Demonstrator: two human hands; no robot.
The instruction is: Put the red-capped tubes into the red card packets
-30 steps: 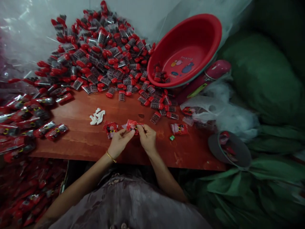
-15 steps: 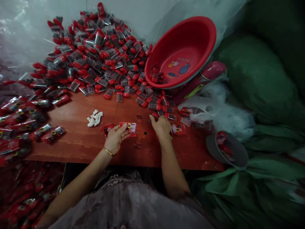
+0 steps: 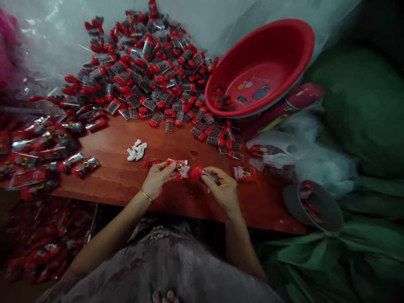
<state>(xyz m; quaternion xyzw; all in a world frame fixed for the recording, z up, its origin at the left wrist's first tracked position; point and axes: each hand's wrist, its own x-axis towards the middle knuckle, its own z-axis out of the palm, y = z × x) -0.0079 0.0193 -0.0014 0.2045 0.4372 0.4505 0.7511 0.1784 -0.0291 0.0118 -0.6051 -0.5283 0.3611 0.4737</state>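
Observation:
My left hand (image 3: 158,179) is closed, pinching a red printed plastic packet (image 3: 181,168) with a clear part at its right end. Between the thumb and fingers of my right hand (image 3: 222,187) is a small clear container with a red cap (image 3: 198,171) and dark contents, its cap pointing left at the packet. A narrow gap separates the two. Another red packet (image 3: 151,163) lies partly hidden behind my left hand. To the right of my right hand, more printed packets (image 3: 243,173) rest on the wooden table (image 3: 120,176).
A heap of red-capped containers (image 3: 142,71) covers the back. Beside it leans a red basin (image 3: 271,71). Filled packets (image 3: 47,147) pile up at left. White crumpled pieces (image 3: 136,150) lie mid-table. At right are a pink bottle (image 3: 304,96), plastic bags (image 3: 318,164) and a grey bin (image 3: 293,202).
My right hand has come back from the near edge of the heap with a red-capped container, now close to the packet. My left hand keeps hold of the packet. The view has shifted slightly.

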